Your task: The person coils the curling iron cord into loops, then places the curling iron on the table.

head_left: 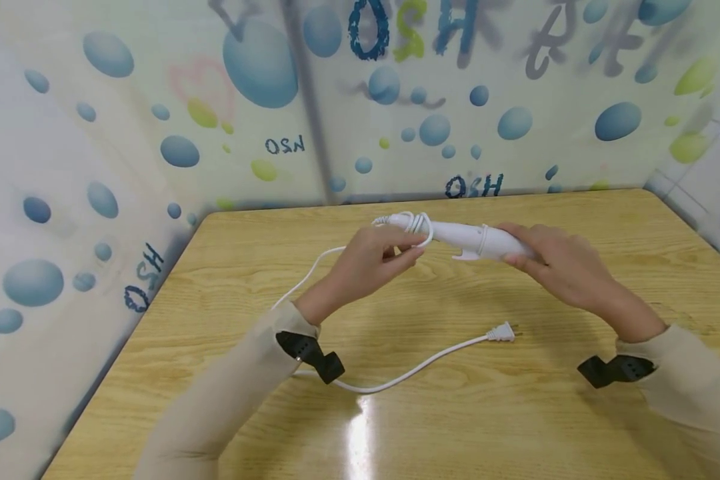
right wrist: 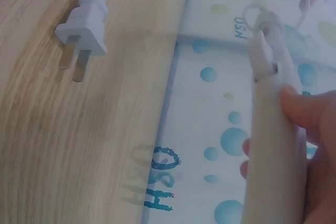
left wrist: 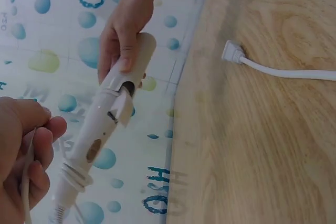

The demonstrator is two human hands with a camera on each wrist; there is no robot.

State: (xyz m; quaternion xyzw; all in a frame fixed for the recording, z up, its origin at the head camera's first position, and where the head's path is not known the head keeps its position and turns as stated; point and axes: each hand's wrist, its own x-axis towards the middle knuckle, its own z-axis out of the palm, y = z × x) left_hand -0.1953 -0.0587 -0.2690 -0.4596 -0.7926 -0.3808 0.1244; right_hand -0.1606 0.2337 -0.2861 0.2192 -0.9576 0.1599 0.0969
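A white curling iron point(head_left: 456, 235) is held up over the table, its lever sticking out from the middle of the body. My right hand point(head_left: 561, 263) grips its thick end, thumb along one side, as the right wrist view also shows. White power cord point(left wrist: 76, 176) is looped several times around the thin handle end. Near those loops, my left hand point(head_left: 369, 263) pinches a stretch of the cord between thumb and fingers. From there the cord runs down behind the left forearm and curves back to a two-prong plug point(head_left: 501, 332) on the table.
The wooden table point(head_left: 444, 433) spans the space beneath both hands. Patterned wall covering point(head_left: 360, 133) with blue and green dots stands behind it and along the left side. Each wrist wears a black camera mount, such as the left mount point(head_left: 312, 355).
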